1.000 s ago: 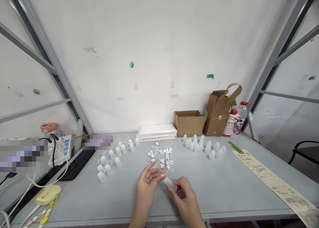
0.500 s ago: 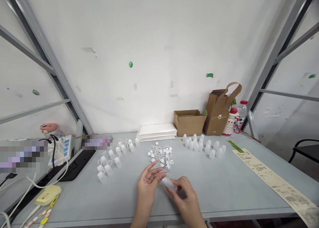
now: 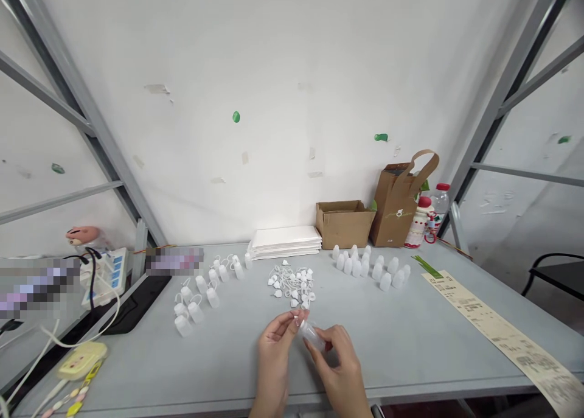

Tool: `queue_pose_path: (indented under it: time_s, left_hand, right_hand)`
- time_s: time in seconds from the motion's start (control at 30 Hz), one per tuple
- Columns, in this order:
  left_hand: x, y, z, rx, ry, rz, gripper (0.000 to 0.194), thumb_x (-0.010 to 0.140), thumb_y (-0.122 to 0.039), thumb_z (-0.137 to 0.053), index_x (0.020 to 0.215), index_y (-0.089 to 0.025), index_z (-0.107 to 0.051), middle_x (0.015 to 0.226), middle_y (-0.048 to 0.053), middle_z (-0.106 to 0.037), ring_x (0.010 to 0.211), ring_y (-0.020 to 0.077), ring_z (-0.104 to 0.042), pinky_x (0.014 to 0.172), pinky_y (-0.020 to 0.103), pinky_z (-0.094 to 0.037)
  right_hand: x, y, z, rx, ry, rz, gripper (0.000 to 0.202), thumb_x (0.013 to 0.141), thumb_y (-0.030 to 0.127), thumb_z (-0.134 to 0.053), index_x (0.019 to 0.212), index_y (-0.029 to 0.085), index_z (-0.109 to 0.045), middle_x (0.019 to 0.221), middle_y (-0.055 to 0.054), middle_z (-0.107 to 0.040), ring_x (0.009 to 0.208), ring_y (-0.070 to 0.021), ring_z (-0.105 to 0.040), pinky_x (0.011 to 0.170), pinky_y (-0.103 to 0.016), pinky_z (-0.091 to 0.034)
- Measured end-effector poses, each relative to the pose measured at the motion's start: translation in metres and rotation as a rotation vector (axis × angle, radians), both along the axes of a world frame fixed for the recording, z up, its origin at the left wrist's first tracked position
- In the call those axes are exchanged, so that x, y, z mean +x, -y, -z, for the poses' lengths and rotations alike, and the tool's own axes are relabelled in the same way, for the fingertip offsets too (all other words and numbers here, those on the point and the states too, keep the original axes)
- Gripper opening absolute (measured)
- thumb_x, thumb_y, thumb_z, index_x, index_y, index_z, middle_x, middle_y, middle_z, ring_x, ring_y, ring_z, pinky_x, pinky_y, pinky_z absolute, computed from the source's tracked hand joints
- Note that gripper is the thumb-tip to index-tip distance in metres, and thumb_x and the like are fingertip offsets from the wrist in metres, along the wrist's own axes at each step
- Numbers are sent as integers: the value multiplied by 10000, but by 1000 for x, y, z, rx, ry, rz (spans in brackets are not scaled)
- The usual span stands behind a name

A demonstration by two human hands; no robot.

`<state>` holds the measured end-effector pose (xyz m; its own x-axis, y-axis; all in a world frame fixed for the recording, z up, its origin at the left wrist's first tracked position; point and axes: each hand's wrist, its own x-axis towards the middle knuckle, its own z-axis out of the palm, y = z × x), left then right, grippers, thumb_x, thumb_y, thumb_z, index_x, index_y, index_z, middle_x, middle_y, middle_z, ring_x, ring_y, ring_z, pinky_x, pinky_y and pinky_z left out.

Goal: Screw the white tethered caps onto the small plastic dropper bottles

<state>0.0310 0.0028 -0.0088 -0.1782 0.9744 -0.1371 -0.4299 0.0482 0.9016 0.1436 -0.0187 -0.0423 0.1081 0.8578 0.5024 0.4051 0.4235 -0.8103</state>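
Note:
My right hand (image 3: 338, 352) grips a small translucent squeeze bottle (image 3: 314, 335) by its body, tilted with its top toward the left. At that top, my left hand (image 3: 281, 339) pinches with thumb and fingers on a small white cap, mostly hidden by the fingertips. Just beyond my hands lies a pile of loose white caps with strap loops (image 3: 292, 283). To the left stand several bottles fitted with looped caps (image 3: 196, 311). Several bottles without loops (image 3: 365, 267) stand in a group to the right.
At the back are a stack of white flat boxes (image 3: 286, 243), an open cardboard box (image 3: 345, 224) and a brown paper bag (image 3: 393, 208). A long printed paper strip (image 3: 488, 328) runs down the right. Cables, a power strip (image 3: 109, 278) and a yellow case (image 3: 82, 360) occupy the left.
My left fingers, spread beside the bottle's top before, have closed into a pinch on it. My right hand keeps its hold on the bottle. The whole view has shifted slightly.

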Motion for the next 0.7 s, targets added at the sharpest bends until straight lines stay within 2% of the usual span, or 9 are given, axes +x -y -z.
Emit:
queue_pose_path:
  time_s: [0.07, 0.17, 0.27, 0.33, 0.4, 0.53, 0.6, 0.7]
  left_hand:
    - [-4, -2, -1, 16, -30, 39, 259, 560, -363, -757, 715, -162, -704, 865, 112, -746, 935, 276, -650, 887, 387, -452]
    - [-11, -6, -3, 52, -49, 123, 240, 562, -351, -758, 702, -165, -699, 844, 112, -749, 925, 273, -653, 881, 381, -450]
    - [-16, -9, -4, 84, -50, 208, 218, 583, -335, -749, 704, -163, -689, 796, 105, -750, 870, 263, -667, 829, 369, -472]
    - [-16, -10, -5, 97, -61, 196, 199, 598, -324, -741, 702, -164, -684, 774, 94, -749, 827, 246, -673, 797, 351, -482]
    - [-15, -9, -4, 90, -74, 127, 196, 596, -325, -740, 693, -165, -682, 757, 84, -747, 800, 233, -673, 780, 334, -485]
    - [-13, -9, 0, 47, -54, 48, 219, 579, -343, -747, 692, -166, -683, 756, 82, -748, 809, 235, -670, 772, 322, -483]
    - [-13, -10, 2, 53, -39, 71, 209, 595, -337, -740, 701, -167, -680, 787, 85, -749, 843, 234, -664, 791, 317, -472]
    - [-14, -9, 3, 82, -11, 142, 201, 621, -334, -728, 717, -164, -679, 822, 92, -747, 887, 231, -653, 833, 318, -451]
  right_hand:
    - [2, -1, -3, -112, -62, -68, 132, 817, 321, -558, 795, 201, -610, 678, -9, -528, 650, -174, -501, 626, -279, -419]
    - [6, -6, -6, -313, -194, -255, 288, 841, 433, -482, 761, 184, -602, 608, 9, -517, 604, -161, -497, 592, -263, -406]
    - [8, -11, -8, -403, -294, -370, 410, 853, 511, -405, 715, 174, -592, 519, 36, -471, 531, -141, -460, 555, -253, -380]
    - [7, -13, -8, -414, -326, -379, 424, 847, 526, -407, 723, 171, -603, 513, 37, -476, 515, -135, -451, 548, -251, -374]
    - [6, -13, -7, -420, -357, -377, 396, 835, 519, -442, 786, 169, -620, 540, 27, -517, 526, -139, -471, 552, -254, -382]
    - [3, -12, -5, -427, -449, -333, 368, 722, 470, -639, 939, 178, -586, 609, 22, -590, 569, -150, -517, 573, -256, -400]
    - [3, -12, -4, -427, -483, -316, 343, 706, 467, -660, 870, 180, -571, 599, 23, -602, 553, -140, -512, 564, -248, -394]
    - [2, -11, -5, -444, -496, -354, 358, 794, 527, -526, 708, 180, -536, 521, 16, -585, 480, -124, -485, 513, -238, -378]
